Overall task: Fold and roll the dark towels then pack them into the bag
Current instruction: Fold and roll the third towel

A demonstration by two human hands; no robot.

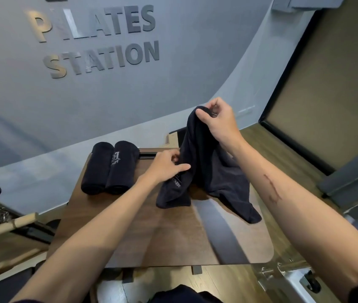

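Observation:
A loose dark towel hangs crumpled over the right half of the wooden table. My right hand pinches its top edge and lifts it above the table. My left hand pinches a lower edge of the same towel near its printed logo. The towel's bottom corners trail on the tabletop. Two rolled dark towels lie side by side at the table's far left, apart from both hands. No bag shows in the head view.
A grey wall with metal lettering rises behind the table. A wooden pole and metal springs lie at the left. Metal frame parts sit at the lower right, on wood flooring.

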